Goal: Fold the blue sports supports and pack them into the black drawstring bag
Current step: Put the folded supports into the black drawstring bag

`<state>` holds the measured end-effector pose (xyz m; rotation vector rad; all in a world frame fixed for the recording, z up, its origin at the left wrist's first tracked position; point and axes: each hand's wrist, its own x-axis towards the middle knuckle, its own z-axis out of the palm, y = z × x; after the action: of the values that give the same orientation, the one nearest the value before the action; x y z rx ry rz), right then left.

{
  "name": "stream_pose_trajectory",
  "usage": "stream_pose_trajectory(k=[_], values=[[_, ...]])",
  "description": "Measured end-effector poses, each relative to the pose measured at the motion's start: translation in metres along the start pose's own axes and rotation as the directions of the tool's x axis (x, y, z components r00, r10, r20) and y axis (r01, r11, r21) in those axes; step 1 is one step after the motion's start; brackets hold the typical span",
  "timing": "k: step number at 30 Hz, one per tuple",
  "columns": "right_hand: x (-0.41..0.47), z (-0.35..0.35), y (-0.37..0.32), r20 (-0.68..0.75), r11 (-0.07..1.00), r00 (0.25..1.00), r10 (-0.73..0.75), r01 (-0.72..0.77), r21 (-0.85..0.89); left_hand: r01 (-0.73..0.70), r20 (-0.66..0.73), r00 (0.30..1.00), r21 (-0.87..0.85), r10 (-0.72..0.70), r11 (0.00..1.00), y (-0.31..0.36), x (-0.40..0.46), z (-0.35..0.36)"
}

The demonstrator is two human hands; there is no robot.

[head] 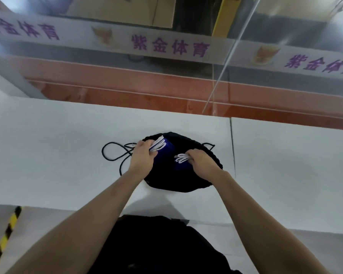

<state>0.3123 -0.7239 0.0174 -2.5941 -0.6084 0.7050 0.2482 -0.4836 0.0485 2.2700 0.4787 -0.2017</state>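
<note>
White table [57,155] | both hands – blue supports [167,150] | over black bag [186,180]

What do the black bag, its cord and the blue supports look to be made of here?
Black drawstring bag: soft matte fabric, slumped and gathered at its rim. Cord: thin dark rope, lying in limp loops. Blue supports: probably stretch knit with white edging; blur leaves that open.

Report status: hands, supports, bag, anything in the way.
Left hand and right hand each grip a folded blue support at the black bag mouth. Drawstring loose leftward, nothing blocking.
</note>
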Motion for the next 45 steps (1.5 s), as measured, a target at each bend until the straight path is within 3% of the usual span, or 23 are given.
stream_pose_trajectory(k=[4,8,14,18,21,24,27,29,31,36,40,45], values=[[0.012,0.005,0.008,-0.062,0.988,0.997,-0.051,0.041,-0.148,0.059,-0.028,0.998,0.013,-0.059,0.998,0.004,-0.008,0.006],[0.017,0.002,0.007,-0.083,0.987,0.995,-0.048,0.034,-0.16,0.043,-0.064,0.997,0.046,-0.04,0.998,0.011,-0.011,0.008],[0.017,-0.009,-0.012,-0.178,0.99,0.976,-0.123,0.134,0.052,-0.081,-0.081,0.992,0.129,0.092,0.988,0.021,-0.012,0.006],[0.018,-0.017,-0.038,-0.214,0.926,0.955,-0.204,0.259,0.273,-0.204,-0.059,0.975,0.171,0.216,0.964,0.022,-0.009,0.004],[0.024,-0.016,-0.051,-0.214,0.93,0.949,-0.233,0.281,0.236,-0.247,-0.025,0.967,0.152,0.253,0.957,0.022,-0.004,0.001],[0.021,-0.016,-0.054,-0.241,0.94,0.963,-0.124,0.192,0.282,-0.165,-0.058,0.984,0.079,0.17,0.983,0.013,0.002,-0.003],[0.011,-0.009,-0.046,-0.242,0.909,0.969,0.041,0.065,0.412,0.1,-0.113,0.989,0.035,-0.096,0.994,-0.01,0.008,-0.004],[0.005,-0.002,-0.039,-0.219,0.883,0.97,0.11,0.006,0.469,0.273,-0.053,0.961,-0.004,-0.272,0.962,-0.022,0.011,-0.002],[0.0,0.005,-0.037,-0.184,0.877,0.972,0.145,-0.04,0.48,0.344,0.049,0.939,-0.069,-0.341,0.936,-0.03,0.014,0.003],[-0.005,0.015,-0.036,-0.131,0.841,0.963,0.237,-0.136,0.524,0.319,0.048,0.947,-0.024,-0.317,0.948,-0.037,0.02,0.01],[0.001,0.023,-0.041,-0.104,0.827,0.964,0.244,-0.151,0.541,0.316,0.004,0.947,-0.171,-0.32,0.933,-0.03,0.016,0.003],[0.016,0.028,-0.06,-0.071,0.823,0.968,0.242,-0.166,0.543,0.215,-0.052,0.97,-0.287,-0.239,0.933,-0.023,0.007,-0.011]])
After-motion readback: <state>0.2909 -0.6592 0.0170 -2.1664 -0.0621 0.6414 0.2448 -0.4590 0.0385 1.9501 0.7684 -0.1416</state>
